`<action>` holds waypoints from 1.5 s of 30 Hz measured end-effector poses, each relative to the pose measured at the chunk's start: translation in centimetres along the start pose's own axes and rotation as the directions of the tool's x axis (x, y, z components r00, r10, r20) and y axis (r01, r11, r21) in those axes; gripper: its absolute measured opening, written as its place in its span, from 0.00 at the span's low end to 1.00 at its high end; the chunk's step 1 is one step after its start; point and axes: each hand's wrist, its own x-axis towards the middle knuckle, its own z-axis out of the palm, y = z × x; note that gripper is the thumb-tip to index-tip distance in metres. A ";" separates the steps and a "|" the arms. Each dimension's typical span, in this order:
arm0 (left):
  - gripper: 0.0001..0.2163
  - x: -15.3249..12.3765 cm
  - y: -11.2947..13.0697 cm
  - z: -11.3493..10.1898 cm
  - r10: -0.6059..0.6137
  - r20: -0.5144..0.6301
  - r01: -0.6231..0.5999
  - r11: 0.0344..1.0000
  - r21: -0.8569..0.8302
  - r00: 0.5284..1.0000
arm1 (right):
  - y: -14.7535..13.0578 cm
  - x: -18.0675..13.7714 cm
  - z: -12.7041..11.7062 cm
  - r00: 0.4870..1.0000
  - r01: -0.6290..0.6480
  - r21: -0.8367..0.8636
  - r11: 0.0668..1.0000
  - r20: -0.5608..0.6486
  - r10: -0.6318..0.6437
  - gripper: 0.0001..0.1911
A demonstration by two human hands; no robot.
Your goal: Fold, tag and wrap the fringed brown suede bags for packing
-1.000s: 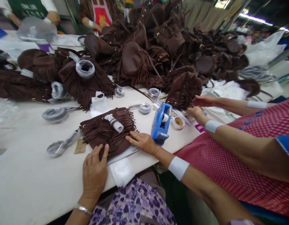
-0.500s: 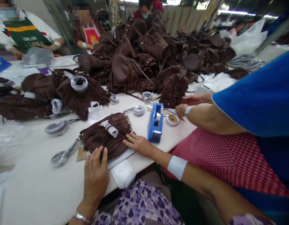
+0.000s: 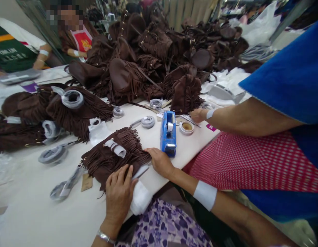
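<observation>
A dark brown fringed bag [image 3: 117, 145] lies flat on the white table just ahead of me, with a white-wrapped roll [image 3: 116, 149] on its front. My left hand [image 3: 120, 192] rests on the bag's near edge, open, fingers laid over it. At the bag's right side, my right hand [image 3: 160, 162] has its fingertips closed on the fringed edge. A brown paper tag [image 3: 87, 181] and a plastic-wrapped strap [image 3: 65, 185] lie to the left of the bag. Under and beside its near edge is folded white material [image 3: 140, 197].
A blue tape dispenser [image 3: 168, 133] and a tape roll [image 3: 186, 127] stand right of the bag. Brown bags [image 3: 128, 75] are heaped behind. On my right, a co-worker's arm [image 3: 226, 118] reaches over the table. More wrapped straps [image 3: 53, 153] lie leftward.
My right hand has gone from lying flat on the bag to gripping its right edge. The left hand has slid right along the near edge. The view has shifted slightly.
</observation>
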 end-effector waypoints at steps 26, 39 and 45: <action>0.34 -3.3 -1.3 -1.8 -0.238 -0.046 0.226 0.957 -0.181 0.970 | -3.1 0.6 0.9 0.946 0.249 -0.175 0.953 0.256 -0.200 0.24; 0.28 -6.2 -1.9 -0.4 -0.471 0.006 0.443 0.828 -0.344 0.882 | -3.4 0.3 1.1 0.965 0.175 -0.073 0.982 0.213 -0.156 0.20; 0.28 -6.8 -1.7 -0.5 -0.419 -0.081 0.382 0.880 -0.282 0.904 | -3.2 0.0 1.1 0.965 0.179 -0.059 0.982 0.206 -0.164 0.17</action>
